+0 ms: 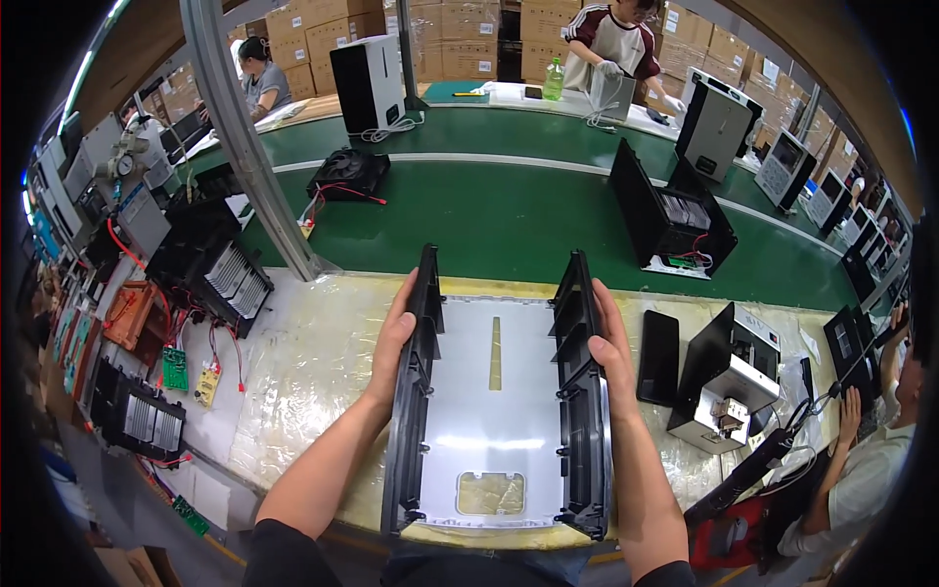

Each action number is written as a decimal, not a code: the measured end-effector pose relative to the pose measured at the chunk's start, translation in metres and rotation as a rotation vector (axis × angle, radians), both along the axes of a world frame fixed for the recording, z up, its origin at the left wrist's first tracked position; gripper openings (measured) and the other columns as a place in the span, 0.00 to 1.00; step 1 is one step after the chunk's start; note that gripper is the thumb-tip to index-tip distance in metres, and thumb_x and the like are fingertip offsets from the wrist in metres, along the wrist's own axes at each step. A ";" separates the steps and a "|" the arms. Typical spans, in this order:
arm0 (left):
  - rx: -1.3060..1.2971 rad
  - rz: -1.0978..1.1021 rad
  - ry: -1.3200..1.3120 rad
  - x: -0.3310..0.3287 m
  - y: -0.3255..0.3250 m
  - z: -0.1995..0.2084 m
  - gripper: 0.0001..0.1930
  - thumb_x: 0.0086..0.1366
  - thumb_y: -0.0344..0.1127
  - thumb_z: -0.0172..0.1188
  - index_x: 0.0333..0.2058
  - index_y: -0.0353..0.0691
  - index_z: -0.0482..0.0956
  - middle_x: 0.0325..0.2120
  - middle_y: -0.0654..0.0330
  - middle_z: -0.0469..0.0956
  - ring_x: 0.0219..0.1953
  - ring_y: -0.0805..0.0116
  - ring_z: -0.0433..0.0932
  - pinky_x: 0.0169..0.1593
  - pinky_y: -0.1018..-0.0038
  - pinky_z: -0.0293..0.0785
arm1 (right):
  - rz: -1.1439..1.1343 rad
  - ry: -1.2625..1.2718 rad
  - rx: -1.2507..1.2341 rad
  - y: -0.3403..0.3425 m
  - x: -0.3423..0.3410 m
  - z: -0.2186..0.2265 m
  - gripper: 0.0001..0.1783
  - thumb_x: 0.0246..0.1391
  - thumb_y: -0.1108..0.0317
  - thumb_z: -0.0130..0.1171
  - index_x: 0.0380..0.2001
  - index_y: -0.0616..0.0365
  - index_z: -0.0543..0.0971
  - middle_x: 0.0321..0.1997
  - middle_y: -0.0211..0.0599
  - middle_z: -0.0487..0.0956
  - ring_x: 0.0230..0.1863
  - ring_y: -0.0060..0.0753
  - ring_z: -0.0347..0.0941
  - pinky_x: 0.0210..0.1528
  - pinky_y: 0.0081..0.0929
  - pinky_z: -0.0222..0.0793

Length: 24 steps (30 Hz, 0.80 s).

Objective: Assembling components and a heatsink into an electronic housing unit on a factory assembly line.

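A U-shaped appliance housing (494,421) is in front of me, with a light grey-white panel and two black upright side walls. The panel has a narrow slot and a rounded rectangular cutout. My left hand (393,342) is closed around the outer face of the left wall. On the opposite side, my right hand (613,357) grips the right wall, thumb over its upper edge. Plastic film covers the worktable (303,391) beneath it. Just right of my right hand lies a flat black phone-like slab (658,357).
A black-and-white device (729,377) and a cabled black tool (748,465) are at right, near a co-worker's hands (851,416). Black heater-like units (147,416) with circuit boards sit left. Ahead, the green conveyor (479,215) carries a fan (349,174) and an open unit (680,215). A metal post (245,137) rises left.
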<state>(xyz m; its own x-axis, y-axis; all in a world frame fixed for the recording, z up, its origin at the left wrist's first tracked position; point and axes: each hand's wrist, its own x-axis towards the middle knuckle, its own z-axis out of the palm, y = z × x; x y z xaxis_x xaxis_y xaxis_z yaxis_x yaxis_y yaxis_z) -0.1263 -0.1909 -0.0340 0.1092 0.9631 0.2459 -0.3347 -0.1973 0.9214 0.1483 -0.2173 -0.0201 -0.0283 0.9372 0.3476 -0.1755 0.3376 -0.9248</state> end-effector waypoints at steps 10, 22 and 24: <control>-0.011 -0.008 -0.001 0.003 -0.004 -0.002 0.43 0.68 0.56 0.50 0.72 0.35 0.50 0.69 0.54 0.57 0.69 0.65 0.58 0.71 0.72 0.50 | -0.010 -0.029 -0.017 0.000 0.000 0.001 0.50 0.53 0.49 0.56 0.73 0.63 0.53 0.74 0.49 0.58 0.70 0.40 0.60 0.71 0.35 0.53; 0.100 0.138 0.119 -0.010 0.068 -0.021 0.24 0.72 0.40 0.50 0.63 0.37 0.69 0.49 0.59 0.76 0.51 0.70 0.73 0.52 0.73 0.71 | -0.073 0.030 0.008 0.011 0.006 -0.011 0.48 0.54 0.50 0.55 0.72 0.66 0.55 0.72 0.49 0.60 0.69 0.39 0.61 0.71 0.33 0.53; 0.226 0.344 0.405 -0.025 0.111 -0.019 0.23 0.69 0.38 0.54 0.60 0.36 0.71 0.48 0.57 0.77 0.50 0.67 0.74 0.54 0.71 0.71 | -0.065 0.041 -0.001 0.006 0.005 -0.011 0.48 0.55 0.50 0.56 0.72 0.66 0.55 0.72 0.49 0.60 0.69 0.39 0.61 0.71 0.32 0.53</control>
